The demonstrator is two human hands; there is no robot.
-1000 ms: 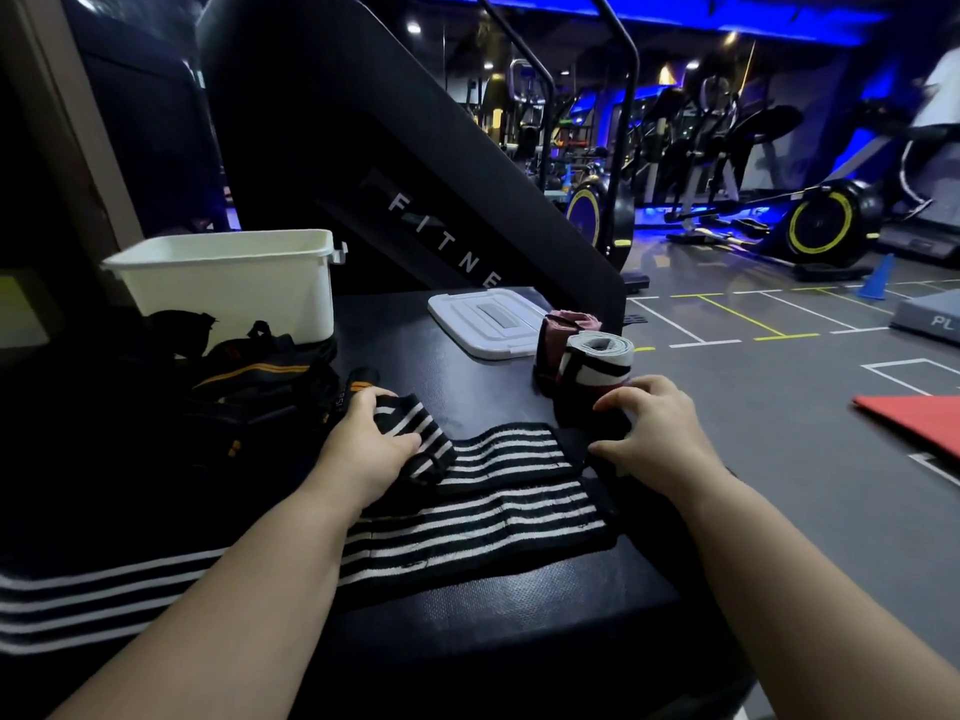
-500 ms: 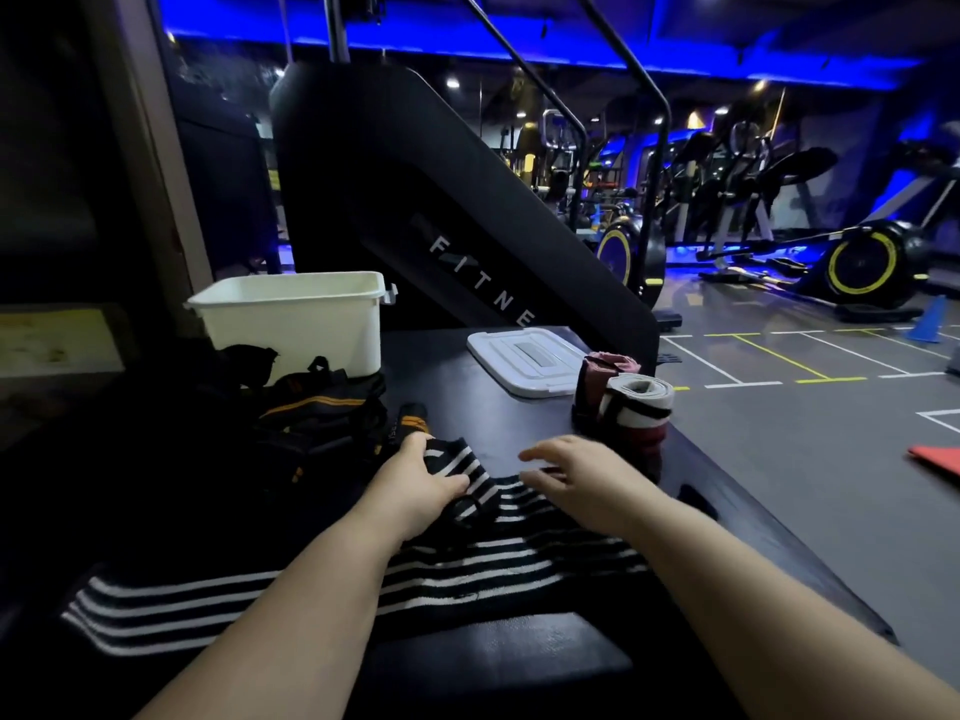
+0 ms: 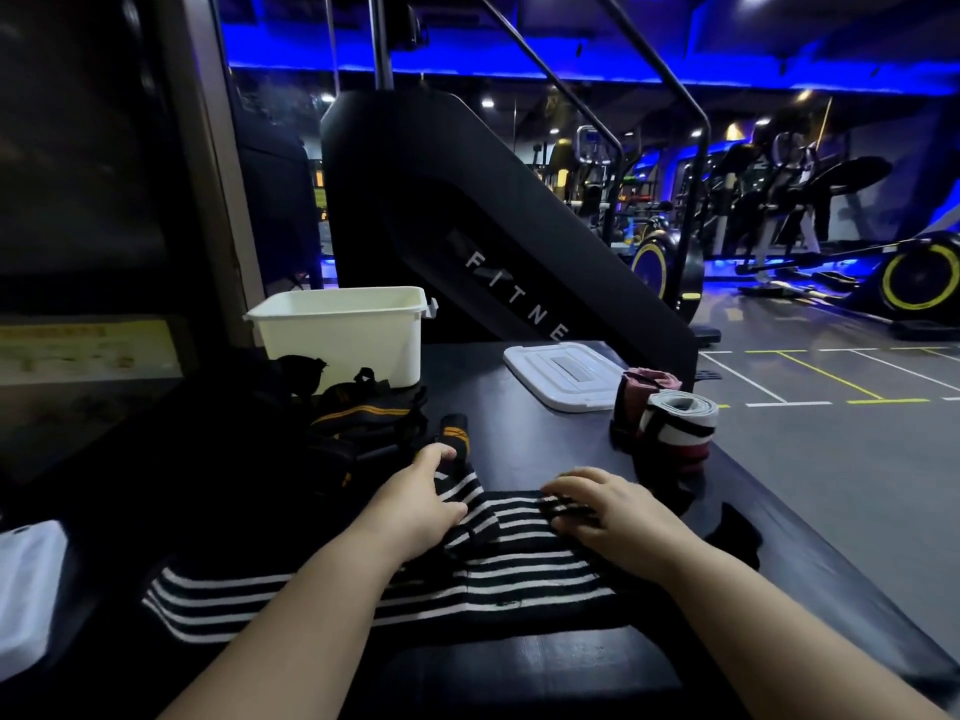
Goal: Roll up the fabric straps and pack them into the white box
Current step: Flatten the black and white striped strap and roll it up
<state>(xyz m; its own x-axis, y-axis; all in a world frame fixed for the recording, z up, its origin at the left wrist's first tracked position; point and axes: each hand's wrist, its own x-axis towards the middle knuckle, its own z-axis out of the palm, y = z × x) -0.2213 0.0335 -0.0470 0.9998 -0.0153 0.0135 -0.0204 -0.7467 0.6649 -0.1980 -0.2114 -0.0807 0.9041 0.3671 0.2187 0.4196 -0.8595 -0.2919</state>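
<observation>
The right hand (image 3: 610, 511) has slid left onto the black-and-white striped fabric strap (image 3: 519, 574) (flat on the dark bench (image 3: 545, 444), near the white plastic box (image 3: 337, 340)). The left hand (image 3: 423, 498) grips its end, and both hands' fingers curl on it.

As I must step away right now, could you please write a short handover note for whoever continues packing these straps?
Left hand: grips the far end of the striped strap.
Right hand: lies on the same strap, fingers bent; a pinch cannot be confirmed.
Things: strap mostly flat on the black bench; white box open behind, inside hidden; lid lying to its right.
Done: two rolled straps stand beside the lid, unboxed.
Left: roll the striped strap, then the dark orange-striped pile, and pack all rolls.
</observation>
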